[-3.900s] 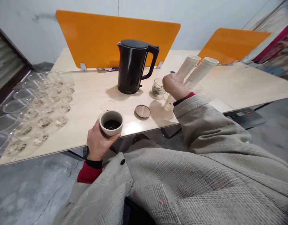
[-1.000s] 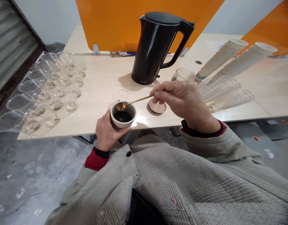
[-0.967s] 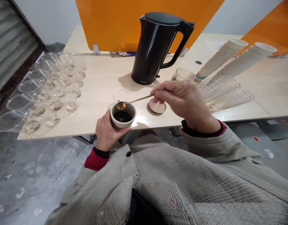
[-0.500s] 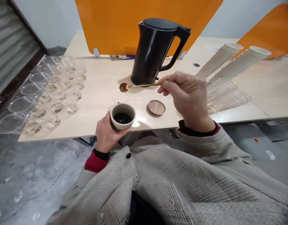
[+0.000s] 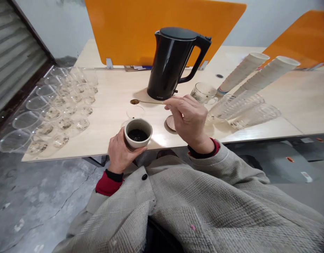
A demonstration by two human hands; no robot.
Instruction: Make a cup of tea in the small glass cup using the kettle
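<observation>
My left hand (image 5: 122, 150) is wrapped round a pale cup (image 5: 137, 143) at the table's front edge. Dark contents (image 5: 137, 135) fill its lower part. In a pinch, my right hand (image 5: 186, 119) holds the handle of a long gold spoon (image 5: 148, 102) level above the table. The bowl of the spoon (image 5: 134, 102) points left, with something dark in it. Below the spoon, behind the held cup, stands a clear plastic cup (image 5: 135, 111) with a few dark specks. A round wooden lid or coaster (image 5: 170, 122) lies partly hidden by my right hand.
A black kettle (image 5: 167, 66) stands behind the spoon, before an orange divider (image 5: 125, 31). Rows of clear cups (image 5: 50, 112) holding small dark bits fill the left. To the right are a glass mug (image 5: 204, 92), stacked paper cups (image 5: 246, 72) and stacked clear cups (image 5: 256, 116).
My right hand has moved left and slightly down with the spoon, uncovering the glass mug and partly covering the wooden disc. My left hand keeps the pale cup in place.
</observation>
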